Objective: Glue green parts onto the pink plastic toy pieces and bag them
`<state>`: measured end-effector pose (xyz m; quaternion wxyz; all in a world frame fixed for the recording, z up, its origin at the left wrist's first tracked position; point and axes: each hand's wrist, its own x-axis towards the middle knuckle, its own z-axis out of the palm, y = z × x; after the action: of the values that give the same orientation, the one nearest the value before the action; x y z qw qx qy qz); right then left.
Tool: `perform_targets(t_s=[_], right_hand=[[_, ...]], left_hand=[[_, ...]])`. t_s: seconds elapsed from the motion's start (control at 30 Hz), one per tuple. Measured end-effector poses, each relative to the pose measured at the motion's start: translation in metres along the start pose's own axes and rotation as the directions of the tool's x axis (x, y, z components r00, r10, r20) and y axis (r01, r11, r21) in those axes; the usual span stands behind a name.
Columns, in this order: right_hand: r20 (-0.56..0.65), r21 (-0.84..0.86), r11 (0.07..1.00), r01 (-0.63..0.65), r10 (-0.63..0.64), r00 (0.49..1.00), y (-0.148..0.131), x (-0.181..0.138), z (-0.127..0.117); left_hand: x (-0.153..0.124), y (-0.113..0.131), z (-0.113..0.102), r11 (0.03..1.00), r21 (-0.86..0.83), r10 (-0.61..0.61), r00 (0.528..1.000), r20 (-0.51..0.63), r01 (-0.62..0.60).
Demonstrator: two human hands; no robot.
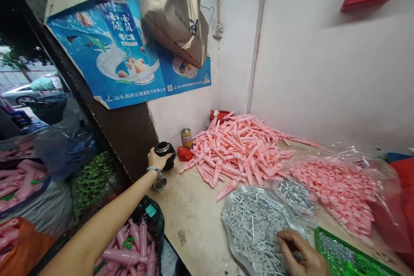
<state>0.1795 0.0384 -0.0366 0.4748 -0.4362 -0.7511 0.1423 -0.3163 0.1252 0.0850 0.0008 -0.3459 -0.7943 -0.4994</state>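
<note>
At the table's left edge, my left hand [157,159] is wrapped around a black vacuum flask [168,161]. The flask stands upright with its steel mouth uncovered. A round flask lid [160,184] lies just in front of it, below my wrist. My right hand [299,252] is at the lower right, over a grey tray [229,224] of small translucent plastic parts and thin metal pins. Its fingers are curled, thumb and forefinger close together; whether anything is between them is hidden.
A heap of pink plastic pieces [239,146] fills the back. Beside the flask are a small can [186,137] and a red crumpled wrapper [185,154]. At right lie a bag of pink parts [339,185] and a green basket [343,250]. A black bag [158,220] stands below the left edge.
</note>
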Motion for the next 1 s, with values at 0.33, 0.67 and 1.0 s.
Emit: perform_targets(t_s=[0.33,0.67,1.0], right_hand=[[-0.002,-0.005,0.997,-0.083,0.083,0.997,-0.005,0.001,0.001],[0.008,0.117,0.939,-0.323,0.325,0.946,-0.011,0.009,-0.007],[0.042,0.521,0.670,-0.530,0.600,0.799,-0.035,0.035,-0.052]], left_hand=[[-0.047,0.008,0.040,0.923,0.237,0.303,0.952,0.032,-0.302],[-0.155,0.087,0.187,0.578,0.061,0.505,0.416,0.757,-0.814],[-0.152,0.117,0.142,0.422,0.023,0.608,0.302,0.734,-0.906]])
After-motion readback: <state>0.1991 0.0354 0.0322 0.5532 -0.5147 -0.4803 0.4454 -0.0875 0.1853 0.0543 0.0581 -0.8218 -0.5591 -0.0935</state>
